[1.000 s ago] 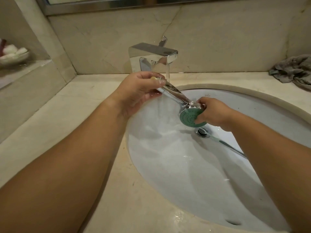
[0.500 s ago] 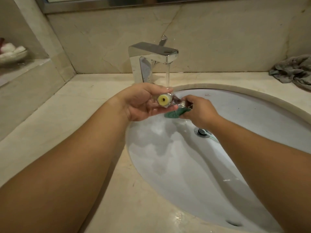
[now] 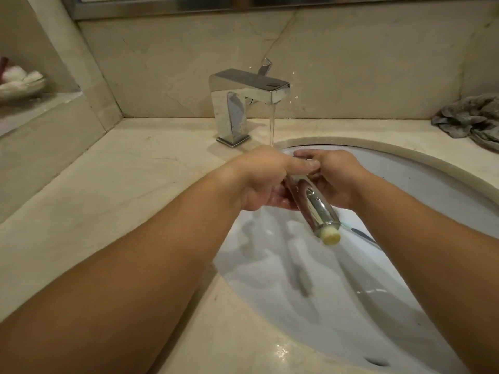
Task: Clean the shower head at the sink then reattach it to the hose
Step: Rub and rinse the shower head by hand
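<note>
Both hands are wrapped around the shower head [image 3: 314,205] over the basin: my left hand [image 3: 259,182] curls under and around the chrome handle from the left, thumb laid across its top, and my right hand [image 3: 333,176] closes on the upper part from the right, fingers folded over where the spray face should be. That face is hidden behind the hands, so I cannot say how clean it looks.

Nearest to me, the handle points back toward the camera, tilted down, with its yellowish threaded end bare and unconnected. No hose is in view. Below it lies the white sink [image 3: 405,314], wet, with an overflow slot near the front rim and a thin dark object on the basin slope just to the right of the handle's end, partly hidden by my right forearm.

Further back, the chrome faucet [image 3: 248,103] is running; its stream [image 3: 272,125] drops just behind my left knuckles, seemingly onto the hands or the hidden head. Beyond, a crumpled grey cloth [image 3: 469,117] sits on the marble counter [image 3: 113,184] at far right, and a dish holding pale things [image 3: 19,82] rests on a ledge at far left.

My reading: rinsing is under way, not plainly finished. Shutting off the water, perhaps drying, and screwing the head back onto its hose all remain.
</note>
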Action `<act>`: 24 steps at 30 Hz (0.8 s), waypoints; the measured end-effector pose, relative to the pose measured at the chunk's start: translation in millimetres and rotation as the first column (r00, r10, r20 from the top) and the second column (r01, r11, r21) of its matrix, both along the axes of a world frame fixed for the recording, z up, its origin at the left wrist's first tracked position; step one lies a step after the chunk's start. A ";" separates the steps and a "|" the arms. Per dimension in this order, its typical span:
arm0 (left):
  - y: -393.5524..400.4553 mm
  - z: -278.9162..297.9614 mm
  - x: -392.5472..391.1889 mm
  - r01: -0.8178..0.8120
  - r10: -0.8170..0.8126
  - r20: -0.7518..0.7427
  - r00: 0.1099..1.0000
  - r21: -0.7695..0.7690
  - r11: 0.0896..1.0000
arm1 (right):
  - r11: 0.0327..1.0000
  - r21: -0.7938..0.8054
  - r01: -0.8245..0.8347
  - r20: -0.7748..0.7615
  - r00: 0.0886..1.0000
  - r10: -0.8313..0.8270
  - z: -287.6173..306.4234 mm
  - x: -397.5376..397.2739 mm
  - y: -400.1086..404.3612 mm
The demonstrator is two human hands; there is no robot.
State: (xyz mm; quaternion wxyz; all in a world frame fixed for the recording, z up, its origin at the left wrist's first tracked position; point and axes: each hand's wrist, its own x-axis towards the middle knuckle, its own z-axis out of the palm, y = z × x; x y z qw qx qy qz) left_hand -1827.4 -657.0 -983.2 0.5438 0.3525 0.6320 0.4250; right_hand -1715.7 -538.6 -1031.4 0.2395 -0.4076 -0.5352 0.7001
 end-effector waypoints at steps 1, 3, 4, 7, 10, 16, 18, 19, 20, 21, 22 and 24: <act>0.6 -1.6 -2.0 -0.012 0.012 -0.039 0.999 -0.010 1.000 | 0.999 -0.008 0.036 -0.023 0.999 -0.036 2.6 -0.5 -0.5; 0.5 -3.6 -6.9 -0.026 0.022 -0.095 0.995 -0.045 0.999 | 0.999 -0.017 0.046 -0.099 0.994 -0.047 7.5 -1.6 -3.1; 0.6 -4.5 -10.3 -0.026 0.019 -0.107 0.994 -0.064 0.998 | 0.999 -0.022 0.034 -0.132 0.991 -0.037 9.6 -2.5 -5.4; -0.7 -5.1 -19.5 0.006 -0.018 -0.097 0.995 -0.127 0.992 | 0.997 0.074 -0.034 -0.088 0.995 0.040 7.7 -5.1 -9.0; -3.7 -2.1 -35.7 0.039 -0.057 -0.105 0.993 -0.171 0.985 | 0.992 0.114 -0.051 -0.094 0.994 0.062 5.1 -8.4 -9.3; -5.6 -2.7 -58.8 -0.052 0.005 -0.295 0.955 -0.153 0.987 | 0.985 0.147 -0.090 -0.154 0.982 0.113 4.6 -13.0 -11.3; -3.8 -4.4 -62.4 -0.084 0.046 -0.300 0.953 -0.116 0.990 | 0.990 0.107 -0.087 -0.184 0.977 0.106 4.6 -12.3 -11.0; -2.9 -4.4 -63.6 -0.090 0.059 -0.284 0.957 -0.097 0.991 | 0.992 0.083 -0.094 -0.205 0.973 0.109 4.5 -11.8 -10.9; -2.3 -3.6 -64.0 -0.088 0.065 -0.255 0.965 -0.081 0.993 | 0.992 0.071 -0.107 -0.221 0.968 0.120 4.4 -11.6 -11.1; -2.2 -2.6 -63.3 -0.086 0.069 -0.223 0.972 -0.067 0.994 | 0.990 0.067 -0.122 -0.233 0.963 0.135 4.4 -11.7 -12.1; -2.3 -1.3 -62.5 -0.086 0.074 -0.195 0.978 -0.052 0.995 | 0.989 0.067 -0.132 -0.246 0.958 0.145 4.8 -12.5 -14.0; -2.3 0.9 -60.6 -0.094 0.090 -0.174 0.981 -0.018 0.995 | 0.990 0.064 -0.125 -0.275 0.952 0.138 5.4 -14.4 -15.6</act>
